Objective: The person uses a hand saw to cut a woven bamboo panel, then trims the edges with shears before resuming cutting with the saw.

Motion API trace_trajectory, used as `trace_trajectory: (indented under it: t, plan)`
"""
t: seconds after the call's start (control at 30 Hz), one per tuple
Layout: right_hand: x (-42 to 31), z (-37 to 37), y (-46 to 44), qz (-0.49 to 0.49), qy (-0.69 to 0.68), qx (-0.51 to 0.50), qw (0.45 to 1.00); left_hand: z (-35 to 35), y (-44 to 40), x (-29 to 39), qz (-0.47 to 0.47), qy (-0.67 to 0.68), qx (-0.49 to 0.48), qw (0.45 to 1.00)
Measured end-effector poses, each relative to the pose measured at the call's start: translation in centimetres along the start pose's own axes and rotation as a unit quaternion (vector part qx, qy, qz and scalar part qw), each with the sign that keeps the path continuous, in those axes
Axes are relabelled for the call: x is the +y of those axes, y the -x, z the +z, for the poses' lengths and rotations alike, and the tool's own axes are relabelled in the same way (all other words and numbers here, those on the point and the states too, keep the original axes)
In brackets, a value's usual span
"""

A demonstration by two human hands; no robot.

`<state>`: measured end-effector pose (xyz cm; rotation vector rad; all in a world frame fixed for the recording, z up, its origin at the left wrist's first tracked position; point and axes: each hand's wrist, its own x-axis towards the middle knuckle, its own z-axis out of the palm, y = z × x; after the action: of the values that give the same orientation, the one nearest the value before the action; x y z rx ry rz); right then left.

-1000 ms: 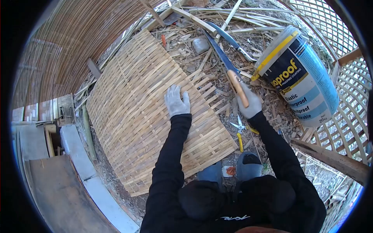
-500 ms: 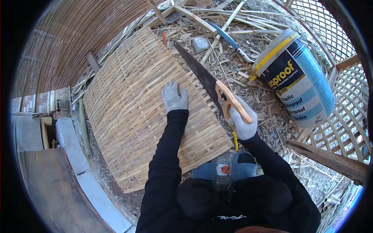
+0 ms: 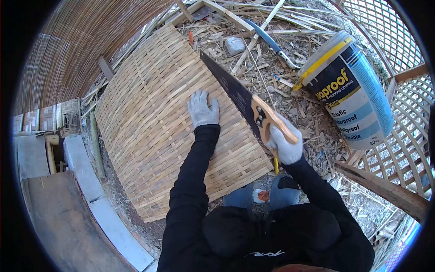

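Note:
A woven bamboo mat covers the ground in front of me. My left hand, in a pale glove, lies flat on it with the fingers spread a little. My right hand, also gloved, is wrapped round the wooden handle of a hand saw. The saw's dark blade lies along the mat's right edge, its tip pointing up and left. Yellow-handled cutters are mostly hidden beside the mat's lower right corner.
A large bucket leans at the right, near a bamboo lattice. A blue-handled tool, a stone and bamboo scraps lie beyond the saw. A wooden beam crosses the lower right.
The saw has swung left and down from above the scraps to the mat's right edge, with my right hand still round its handle. My left hand stays on the mat.

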<state>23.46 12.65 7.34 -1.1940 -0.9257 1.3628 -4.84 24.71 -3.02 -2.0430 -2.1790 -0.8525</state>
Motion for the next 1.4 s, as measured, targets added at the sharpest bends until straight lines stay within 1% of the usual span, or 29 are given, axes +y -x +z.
trace_trajectory:
  t: [0.03, 0.1, 0.17, 0.27, 0.37, 0.5, 0.57, 0.63, 0.7, 0.8, 0.83, 0.9, 0.93, 0.97, 1.0, 1.07, 1.13, 1.17, 1.2, 1.23, 1.33, 1.4]
  plan:
    - [0.1, 0.8, -1.1, 0.016, -0.039, -0.009, 0.999, 0.0, 0.2, -0.1, 0.001, 0.001, -0.002, 1.000]
    - [1.2, 3.0, -4.2, 0.002, -0.022, 0.012, 1.000, 0.2, 0.0, -0.3, 0.010, 0.005, -0.002, 1.000]
    - [0.3, 3.6, -7.0, 0.022, 0.020, -0.019, 0.999, 0.2, 0.0, -0.4, 0.014, 0.005, -0.001, 1.000]
    - [1.8, 2.9, -7.9, 0.079, -0.119, 0.005, 0.990, 0.2, 0.0, -0.6, 0.016, 0.009, -0.001, 1.000]
    - [2.2, 0.4, -5.3, 0.091, -0.122, -0.005, 0.988, 0.4, -0.3, -0.7, 0.021, 0.017, 0.007, 1.000]
    - [1.3, -3.0, 0.1, 0.141, -0.126, 0.020, 0.982, 0.0, -0.1, -0.5, 0.035, 0.019, 0.021, 0.999]
    - [0.3, -2.7, 2.1, 0.137, -0.139, 0.033, 0.980, 0.1, -0.1, -0.4, 0.033, 0.015, 0.021, 0.999]
    - [0.4, -1.8, 2.0, 0.131, -0.145, 0.040, 0.980, 0.1, -0.2, -0.3, 0.029, 0.009, 0.020, 0.999]
    - [1.6, 0.4, -0.5, 0.122, -0.142, 0.045, 0.981, -0.2, -0.2, 0.1, 0.023, 0.005, 0.017, 1.000]
    - [2.7, 3.1, -5.8, 0.068, -0.111, 0.009, 0.991, -0.3, -0.2, 0.2, 0.024, 0.005, 0.018, 1.000]
    - [2.0, 3.5, -7.1, 0.054, -0.081, -0.014, 0.995, -0.3, -0.2, 0.2, 0.022, 0.008, 0.016, 1.000]
    - [0.5, 3.2, -7.5, -0.015, 0.026, -0.027, 0.999, -0.3, -0.2, -0.1, 0.020, 0.010, 0.009, 1.000]
    - [0.1, 2.9, -7.1, -0.095, 0.104, -0.027, 0.990, -0.5, -0.5, -0.3, 0.026, 0.016, 0.010, 0.999]
    - [-0.2, 2.0, -6.0, -0.172, 0.184, -0.028, 0.967, -0.5, -0.5, -0.3, 0.027, 0.023, 0.012, 0.999]
    - [-0.5, 0.8, -4.7, -0.246, 0.263, -0.032, 0.932, -0.4, -0.3, -0.3, 0.025, 0.032, 0.013, 0.999]
    - [-1.3, -2.9, -2.0, -0.267, 0.384, -0.078, 0.880, -0.7, -0.1, 0.1, 0.017, 0.020, 0.015, 1.000]
    - [0.1, -6.7, 0.2, -0.337, 0.492, -0.086, 0.798, -0.6, -0.1, 0.0, 0.018, 0.016, 0.023, 0.999]
    - [0.0, -8.3, 1.3, -0.347, 0.506, -0.106, 0.782, -0.5, -0.1, -0.1, 0.025, 0.017, 0.027, 0.999]
    - [1.0, -10.7, 2.8, -0.304, 0.546, -0.126, 0.770, -0.4, -0.1, -0.2, 0.033, 0.018, 0.031, 0.999]
    - [0.7, -11.0, 3.4, -0.259, 0.583, -0.146, 0.756, -0.4, -0.2, -0.2, 0.032, 0.018, 0.029, 0.999]
    - [-1.2, -11.7, 4.3, -0.103, 0.614, -0.269, 0.735, -0.3, 0.0, -0.3, 0.031, 0.018, 0.019, 0.999]
    - [-2.2, -11.6, 3.9, -0.137, 0.577, -0.311, 0.743, -0.2, -0.1, -0.4, 0.030, 0.019, 0.019, 0.999]
